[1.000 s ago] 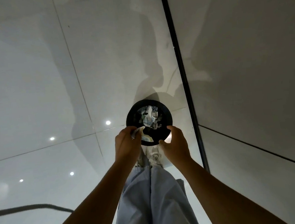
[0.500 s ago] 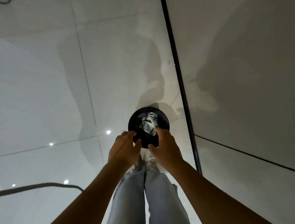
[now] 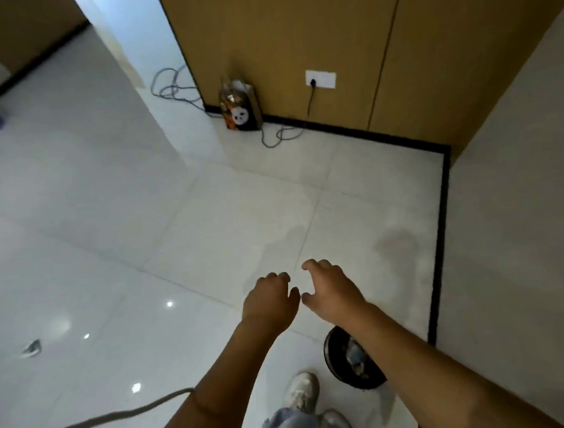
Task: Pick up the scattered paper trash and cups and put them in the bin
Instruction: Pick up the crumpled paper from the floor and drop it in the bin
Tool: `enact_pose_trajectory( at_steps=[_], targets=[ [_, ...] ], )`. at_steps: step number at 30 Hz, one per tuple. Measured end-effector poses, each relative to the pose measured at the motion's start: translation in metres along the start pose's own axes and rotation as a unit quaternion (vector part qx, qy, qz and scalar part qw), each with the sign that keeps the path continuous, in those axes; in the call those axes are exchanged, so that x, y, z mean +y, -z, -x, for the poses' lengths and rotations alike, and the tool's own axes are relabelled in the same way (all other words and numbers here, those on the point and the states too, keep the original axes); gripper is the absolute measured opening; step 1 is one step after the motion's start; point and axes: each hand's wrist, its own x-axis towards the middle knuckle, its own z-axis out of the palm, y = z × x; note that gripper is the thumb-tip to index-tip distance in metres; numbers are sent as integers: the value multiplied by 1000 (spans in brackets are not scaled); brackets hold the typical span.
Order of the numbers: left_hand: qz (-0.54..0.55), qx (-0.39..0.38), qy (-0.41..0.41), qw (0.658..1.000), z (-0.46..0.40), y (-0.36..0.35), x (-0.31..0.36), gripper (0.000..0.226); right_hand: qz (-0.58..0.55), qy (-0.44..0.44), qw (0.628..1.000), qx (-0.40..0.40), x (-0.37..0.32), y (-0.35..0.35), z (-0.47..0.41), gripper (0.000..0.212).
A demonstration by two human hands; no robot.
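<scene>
Item: bin [image 3: 339, 361], black, on the floor [image 3: 207, 219] beside our feet, paper trash inside. Our left hand [image 3: 270, 302] and right hand [image 3: 334, 292]: both raised, fingers loosely curled, holding nothing. Outstanding: one crumpled scrap [image 3: 32, 347] well apart at far left. We judge the task nearly complete.

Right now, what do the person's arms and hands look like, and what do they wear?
Both forearms are bare: no sleeves reach into view. The left hand and the right hand carry no gloves, and I see no rings, watch or bracelet on them. Lower down, the person wears light blue jeans and pale, worn sneakers.
</scene>
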Motion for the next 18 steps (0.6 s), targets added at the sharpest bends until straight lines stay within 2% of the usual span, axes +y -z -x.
enact_pose_trajectory(
  at_steps=[6, 9, 12, 18],
  targets=[
    [30, 64, 139, 988, 95, 48, -65, 41, 82, 144, 984, -64, -102, 2, 26, 53],
    [57, 102, 223, 968, 159, 60, -111, 39, 125, 220, 961, -114, -160, -22, 49, 52],
    [88, 146, 307, 936, 228, 62, -158, 38, 160, 287, 932, -154, -214, -57, 76, 52],
    [165, 209, 453, 851, 377, 41, -239, 39, 223, 410, 854, -230, -318, -144, 155, 53]
  ],
)
